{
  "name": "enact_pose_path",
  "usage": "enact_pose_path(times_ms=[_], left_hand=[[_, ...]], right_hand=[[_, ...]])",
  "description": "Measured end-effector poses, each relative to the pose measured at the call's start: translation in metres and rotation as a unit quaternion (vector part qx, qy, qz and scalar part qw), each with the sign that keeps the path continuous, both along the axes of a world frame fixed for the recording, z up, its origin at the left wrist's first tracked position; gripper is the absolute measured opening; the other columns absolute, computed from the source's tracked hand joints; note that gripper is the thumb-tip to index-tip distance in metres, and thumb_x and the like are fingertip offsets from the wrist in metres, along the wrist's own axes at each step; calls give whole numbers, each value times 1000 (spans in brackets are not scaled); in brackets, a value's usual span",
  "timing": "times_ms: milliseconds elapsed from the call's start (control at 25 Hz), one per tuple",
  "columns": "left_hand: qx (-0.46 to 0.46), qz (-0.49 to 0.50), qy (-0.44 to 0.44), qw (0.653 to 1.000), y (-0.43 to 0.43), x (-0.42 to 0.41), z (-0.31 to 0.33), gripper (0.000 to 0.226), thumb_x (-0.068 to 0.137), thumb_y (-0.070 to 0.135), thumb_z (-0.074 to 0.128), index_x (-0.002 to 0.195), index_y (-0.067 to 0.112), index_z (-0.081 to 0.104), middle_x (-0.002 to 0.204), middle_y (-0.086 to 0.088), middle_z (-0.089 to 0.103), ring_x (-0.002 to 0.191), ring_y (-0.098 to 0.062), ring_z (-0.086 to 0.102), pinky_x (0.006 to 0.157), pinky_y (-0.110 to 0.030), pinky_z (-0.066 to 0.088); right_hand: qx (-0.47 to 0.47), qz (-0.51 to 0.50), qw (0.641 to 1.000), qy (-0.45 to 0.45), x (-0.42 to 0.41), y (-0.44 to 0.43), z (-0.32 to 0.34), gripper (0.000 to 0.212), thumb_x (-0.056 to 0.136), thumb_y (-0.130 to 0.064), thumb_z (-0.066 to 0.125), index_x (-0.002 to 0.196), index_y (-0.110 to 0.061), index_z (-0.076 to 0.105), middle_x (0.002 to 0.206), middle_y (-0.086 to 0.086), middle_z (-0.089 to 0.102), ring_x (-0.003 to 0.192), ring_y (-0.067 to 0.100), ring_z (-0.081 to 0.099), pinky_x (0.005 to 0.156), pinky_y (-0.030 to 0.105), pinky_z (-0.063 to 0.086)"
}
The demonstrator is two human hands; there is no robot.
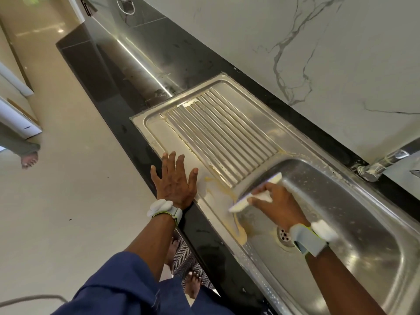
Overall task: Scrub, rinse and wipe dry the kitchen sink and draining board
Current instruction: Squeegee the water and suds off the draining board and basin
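A stainless steel sink [354, 226] with a ribbed draining board [218, 130] is set into a black counter. My right hand [276, 202] grips a white scraper [254, 193] whose long edge lies across the rim between board and bowl. Yellowish residue [221, 186] is smeared on the steel beside the blade and runs down into the bowl near the drain [284, 235]. My left hand [173, 178] rests flat, fingers spread, on the front edge of the draining board and counter.
A chrome tap [384, 163] stands at the back right against the marble-patterned wall [295, 53]. The black counter [141, 64] runs away to the upper left. Another person's foot [29, 159] is on the pale floor at the left. My bare feet stand on a patterned mat [184, 258] below.
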State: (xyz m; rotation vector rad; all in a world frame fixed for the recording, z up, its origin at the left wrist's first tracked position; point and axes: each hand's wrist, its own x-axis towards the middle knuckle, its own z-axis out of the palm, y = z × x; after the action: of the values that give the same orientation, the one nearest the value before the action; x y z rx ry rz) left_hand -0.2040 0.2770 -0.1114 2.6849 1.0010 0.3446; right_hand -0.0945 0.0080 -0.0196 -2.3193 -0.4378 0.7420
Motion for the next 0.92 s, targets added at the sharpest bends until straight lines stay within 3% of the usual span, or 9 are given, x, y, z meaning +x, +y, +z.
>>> enact_pose_path(times_ms=[120, 360, 520, 720, 800, 920], left_hand=[[-7, 15, -15, 1000, 0, -1, 1, 66, 102, 61, 24, 153, 23, 38, 167, -6, 28, 159, -26, 12, 124, -62, 5], [7, 36, -32, 999, 3, -1, -4, 65, 102, 60, 27, 152, 22, 42, 164, -7, 34, 157, -27, 18, 123, -63, 12], [-2, 30, -30, 999, 2, 1, -4, 66, 102, 62, 25, 152, 22, 40, 166, -6, 32, 158, -27, 17, 124, -63, 11], [-4, 11, -18, 1000, 1, 1, -1, 69, 102, 65, 21, 154, 23, 38, 167, -7, 28, 158, -28, 15, 124, -63, 9], [-1, 6, -16, 1000, 1, 1, -1, 68, 102, 64, 22, 154, 23, 38, 167, -7, 29, 158, -28, 16, 124, -64, 10], [-4, 3, -10, 1000, 1, 1, 0, 69, 101, 64, 21, 154, 23, 39, 167, -8, 29, 158, -29, 16, 124, -64, 10]], right_hand=[[49, -16, 998, -23, 18, 71, 0, 21, 79, -38, 79, 95, -28, 69, 98, -5, 70, 95, 17, 65, 84, 32, 52], [-23, 58, 995, -81, 39, 168, -24, 24, 82, -48, 73, 94, -28, 67, 97, -2, 71, 99, 25, 66, 75, 29, 47], [-62, 78, 993, -61, 20, 121, -29, 28, 85, -54, 69, 96, -29, 64, 96, 1, 69, 97, 27, 66, 74, 30, 45], [-171, 92, 980, -38, -12, 3, -3, 26, 80, -61, 70, 83, -37, 62, 84, -12, 65, 89, 17, 66, 69, 29, 47], [-134, 28, 989, -60, -14, -8, 8, 24, 77, -58, 74, 82, -37, 65, 83, -12, 66, 86, 17, 65, 70, 32, 49], [3, -54, 995, -79, 9, 28, 18, 25, 80, -52, 77, 88, -30, 66, 85, -11, 68, 82, 14, 64, 67, 30, 46]])
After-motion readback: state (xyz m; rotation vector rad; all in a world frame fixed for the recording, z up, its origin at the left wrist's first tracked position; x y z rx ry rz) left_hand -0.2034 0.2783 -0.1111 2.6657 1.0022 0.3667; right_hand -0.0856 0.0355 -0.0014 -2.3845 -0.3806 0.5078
